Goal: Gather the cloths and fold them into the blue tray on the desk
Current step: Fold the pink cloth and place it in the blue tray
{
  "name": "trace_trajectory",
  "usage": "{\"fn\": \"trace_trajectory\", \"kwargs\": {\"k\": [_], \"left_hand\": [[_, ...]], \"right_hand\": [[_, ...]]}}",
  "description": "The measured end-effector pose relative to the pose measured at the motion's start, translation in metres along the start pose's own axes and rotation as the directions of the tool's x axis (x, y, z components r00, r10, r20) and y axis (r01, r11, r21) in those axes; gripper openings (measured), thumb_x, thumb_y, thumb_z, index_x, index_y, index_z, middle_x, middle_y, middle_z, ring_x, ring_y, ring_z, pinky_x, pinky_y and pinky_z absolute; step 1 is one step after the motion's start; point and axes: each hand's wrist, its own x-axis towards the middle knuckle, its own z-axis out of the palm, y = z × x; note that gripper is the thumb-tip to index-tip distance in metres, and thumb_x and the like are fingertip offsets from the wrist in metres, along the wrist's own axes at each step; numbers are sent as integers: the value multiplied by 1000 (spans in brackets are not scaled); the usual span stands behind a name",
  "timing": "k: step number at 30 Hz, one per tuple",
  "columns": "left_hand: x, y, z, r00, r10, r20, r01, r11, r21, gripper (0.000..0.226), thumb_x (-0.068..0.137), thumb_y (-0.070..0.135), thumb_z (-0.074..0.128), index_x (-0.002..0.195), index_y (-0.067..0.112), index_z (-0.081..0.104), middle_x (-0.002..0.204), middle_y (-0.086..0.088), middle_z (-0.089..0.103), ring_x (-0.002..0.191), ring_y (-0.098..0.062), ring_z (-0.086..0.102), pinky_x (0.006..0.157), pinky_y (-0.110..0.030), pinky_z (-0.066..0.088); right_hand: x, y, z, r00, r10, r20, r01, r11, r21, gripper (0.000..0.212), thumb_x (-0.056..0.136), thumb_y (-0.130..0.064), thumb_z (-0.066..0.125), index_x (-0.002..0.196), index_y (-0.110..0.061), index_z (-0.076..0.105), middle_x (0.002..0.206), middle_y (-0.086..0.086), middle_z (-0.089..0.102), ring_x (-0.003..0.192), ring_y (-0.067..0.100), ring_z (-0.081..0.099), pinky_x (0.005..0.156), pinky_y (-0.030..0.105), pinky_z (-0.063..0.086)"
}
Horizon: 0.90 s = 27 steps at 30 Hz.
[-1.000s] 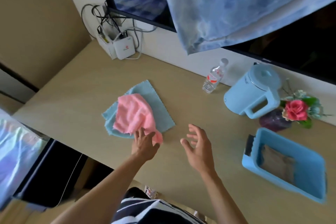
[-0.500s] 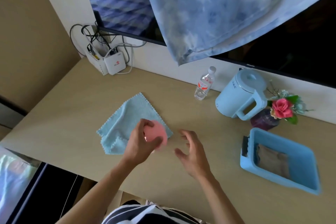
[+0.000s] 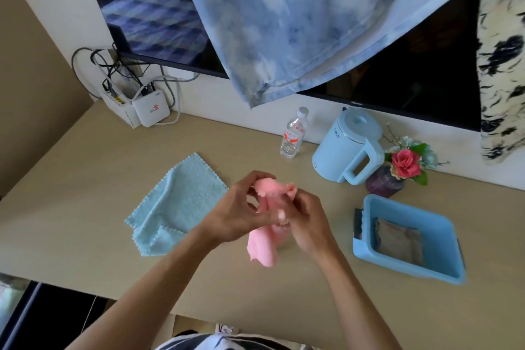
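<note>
Bare desk (image 3: 85, 179) at left and along the near edge, lower frame. Centre frame: left hand (image 3: 235, 214) and right hand (image 3: 305, 224) together, clamped on bunched pink cloth (image 3: 262, 247). Blue cloth (image 3: 181, 204) flat, centre-left. Blue tray (image 3: 397, 263) at right, holding a brown cloth (image 3: 397, 241).

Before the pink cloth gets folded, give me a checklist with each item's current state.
1. Pink cloth held by both hands: ok, left hand and right hand grip its top.
2. Cloth clear of the desk: ok, it hangs bunched from the hands.
3. Cloth spread for folding: not ok, it is crumpled.
4. Tray within reach: ok, on the desk to the right of the hands.
5. Room in the tray: ok, one brownish cloth lies flat inside.
6. Blue cloth gathered: not ok, it lies on the desk.
</note>
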Motion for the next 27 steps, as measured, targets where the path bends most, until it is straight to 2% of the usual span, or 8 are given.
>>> {"fn": "trace_trajectory", "kwargs": {"k": [4, 7, 9, 11, 14, 19, 24, 27], "left_hand": [[17, 12, 6, 985, 142, -100, -124, 978, 167, 5, 94, 8, 62, 93, 6, 67, 88, -9, 65, 76, -9, 58, 68, -23, 46], [28, 22, 4, 983, 122, -135, -100, 982, 158, 23, 99, 17, 58, 87, 1, 68, 89, -7, 62, 77, -11, 58, 70, -25, 45], [34, 27, 4, 986, 115, -121, -95, 983, 160, 32, 100, 23, 55, 77, 2, 62, 72, 2, 55, 62, -9, 50, 59, -25, 40], [39, 32, 7, 987, 117, -108, -101, 984, 145, 43, 99, 25, 50, 64, 1, 44, 60, 3, 35, 53, -10, 30, 52, -29, 26], [47, 36, 9, 988, 111, -108, -103, 992, 79, 42, 101, 18, 48, 64, 2, 37, 59, 2, 31, 52, -11, 27, 49, -26, 23], [57, 43, 3, 986, 129, -109, -119, 989, 92, 29, 95, 18, 46, 74, -2, 48, 62, 1, 40, 56, -10, 35, 51, -25, 28], [64, 50, -6, 990, 69, -120, -79, 994, -77, 22, 91, 10, 46, 87, -7, 60, 80, -29, 60, 72, -17, 50, 68, -35, 42], [67, 51, -13, 992, 47, -115, -61, 990, -125, 25, 88, 26, 64, 88, 1, 67, 78, -19, 65, 71, -21, 59, 67, -38, 47]], "right_hand": [[2, -7, -14, 997, -27, -66, 30, 999, 41, 39, 95, -33, 51, 81, 0, 65, 68, 2, 55, 67, 10, 48, 62, 27, 38], [4, -12, -22, 989, 42, -145, -26, 994, 106, 39, 90, -32, 47, 74, 2, 60, 67, -1, 56, 62, 6, 48, 55, 20, 37], [7, -14, -24, 987, 102, -125, -82, 984, 156, 35, 87, -33, 45, 75, -5, 62, 68, -2, 63, 63, 6, 55, 56, 20, 43], [11, -14, -26, 993, 100, -61, -85, 973, 214, 33, 92, -34, 48, 95, -9, 69, 90, 5, 75, 82, 14, 68, 72, 27, 53], [16, -12, -25, 996, 87, -18, -82, 975, 206, 40, 84, -38, 66, 118, -18, 64, 112, 9, 73, 104, 22, 70, 84, 31, 56], [29, -4, -19, 991, 106, -83, -98, 991, 92, 42, 66, -30, 76, 104, -24, 61, 96, -1, 73, 84, 8, 70, 65, 22, 55], [39, 11, -16, 961, 97, -259, -132, 983, -124, 25, 72, -4, 58, 85, -25, 61, 75, -12, 68, 68, 0, 62, 59, 11, 45], [41, 23, -21, 955, 74, -287, -140, 966, -218, 22, 75, -3, 63, 69, -23, 57, 60, -17, 62, 54, -1, 56, 53, 9, 41]]}}
